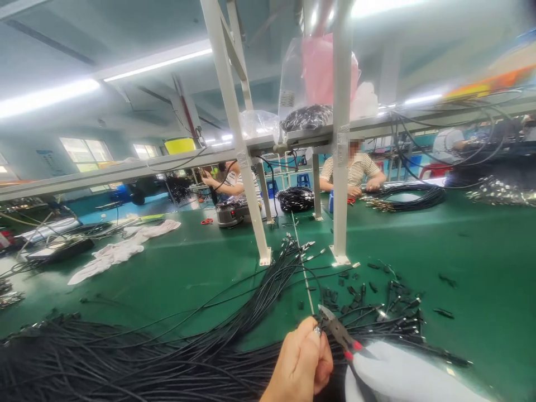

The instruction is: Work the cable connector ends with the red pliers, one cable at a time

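Bare, with its fingers pinched, my left hand (299,357) grips a cable end whose shiny metal connector (317,330) pokes out at the fingertips. My right hand (389,368), in a white glove, is closed round cutting pliers (337,329) with red and dark handles. The plier jaws point up and left, right beside the connector; whether they touch it I cannot tell. Black cables (259,301) run in a thick bundle from the lower left to the middle of the table. Small black plastic pieces (352,296) lie scattered past the pliers.
White shelf posts (339,223) stand on the green table (201,251) ahead. A pale cloth (121,251) lies at left. Coiled cables (295,199) sit behind the posts. Across the table are a person in a striped shirt (354,167) and another person's arm (220,184).
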### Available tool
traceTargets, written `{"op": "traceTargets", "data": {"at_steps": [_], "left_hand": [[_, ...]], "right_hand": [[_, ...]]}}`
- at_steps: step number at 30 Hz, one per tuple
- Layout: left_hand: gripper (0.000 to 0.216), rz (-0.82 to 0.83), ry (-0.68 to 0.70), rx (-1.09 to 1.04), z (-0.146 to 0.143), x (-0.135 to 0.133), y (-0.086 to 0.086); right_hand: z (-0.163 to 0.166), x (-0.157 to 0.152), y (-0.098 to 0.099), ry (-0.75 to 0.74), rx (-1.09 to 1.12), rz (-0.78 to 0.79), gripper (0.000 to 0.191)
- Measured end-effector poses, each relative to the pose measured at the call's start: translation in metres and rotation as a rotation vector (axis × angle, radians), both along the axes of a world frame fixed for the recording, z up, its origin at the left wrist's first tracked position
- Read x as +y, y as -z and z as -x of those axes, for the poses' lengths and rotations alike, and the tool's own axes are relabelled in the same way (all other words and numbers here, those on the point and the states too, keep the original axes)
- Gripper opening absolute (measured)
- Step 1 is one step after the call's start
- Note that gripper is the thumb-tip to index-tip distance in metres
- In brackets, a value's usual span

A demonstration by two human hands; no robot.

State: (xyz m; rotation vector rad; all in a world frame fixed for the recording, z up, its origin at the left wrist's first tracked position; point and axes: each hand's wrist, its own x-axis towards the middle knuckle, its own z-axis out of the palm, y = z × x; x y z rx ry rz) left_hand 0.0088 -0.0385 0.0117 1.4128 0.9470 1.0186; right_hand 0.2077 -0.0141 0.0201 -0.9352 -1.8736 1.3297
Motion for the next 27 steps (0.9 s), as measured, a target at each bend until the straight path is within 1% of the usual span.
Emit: {"op": "traceTargets", "data": {"at_steps": [2,4,5,6,7,8,9,10,12,13,15,17,19,23,27], "left_hand": [[0.051,0.0,-0.01,0.058,-0.002,-0.003,0.006],[0.052,0.001,-0.024,0.084,-0.004,-0.003,0.009],[0.053,0.001,-0.033,0.082,-0.005,-0.003,0.01],[0.053,-0.001,-0.043,0.072,-0.006,-0.002,0.01],[0.053,-0.004,-0.051,0.058,-0.007,-0.001,0.009],[0.054,-0.008,-0.052,0.045,-0.007,0.0,0.008],[0.054,-0.009,-0.047,0.036,-0.007,0.002,0.008],[0.054,-0.007,-0.04,0.031,-0.008,0.003,0.007],[0.053,0.009,-0.032,0.023,-0.008,0.005,0.008],[0.053,0.022,-0.031,0.016,-0.008,0.006,0.01],[0.051,0.05,-0.042,-0.019,-0.008,0.008,0.012],[0.05,0.089,-0.06,-0.068,-0.007,0.009,0.014],[0.046,0.12,-0.07,-0.104,-0.006,0.011,0.016],[0.046,0.109,-0.081,-0.169,-0.005,0.014,0.02],[0.047,0.082,-0.163,-0.301,-0.008,0.018,0.028]], "right_hand": [[-0.01,0.014,-0.002,0.06,0.038,-0.023,0.047],[-0.027,0.031,-0.003,0.145,0.076,-0.052,0.059],[-0.037,0.038,-0.002,0.262,0.075,-0.105,0.058],[-0.047,0.046,0.0,0.428,0.025,-0.221,0.055],[-0.057,0.052,0.003,0.606,-0.09,-0.347,0.05],[-0.065,0.057,0.006,0.674,-0.148,-0.37,0.042],[-0.071,0.062,0.011,0.764,-0.25,-0.41,0.036],[-0.075,0.065,0.016,0.876,-0.415,-0.481,0.034],[-0.074,0.068,0.026,0.904,-0.65,-0.586,0.03],[-0.069,0.068,0.03,0.899,-0.723,-0.648,0.029],[-0.055,0.063,0.038,0.874,-0.738,-0.791,0.028],[-0.037,0.054,0.044,0.902,-0.701,-1.009,0.03],[-0.022,0.045,0.048,0.91,-0.689,-1.116,0.036],[-0.009,0.038,0.053,0.869,-0.715,-1.229,0.04],[-0.009,0.041,0.06,0.825,-0.735,-1.311,0.041]]}}
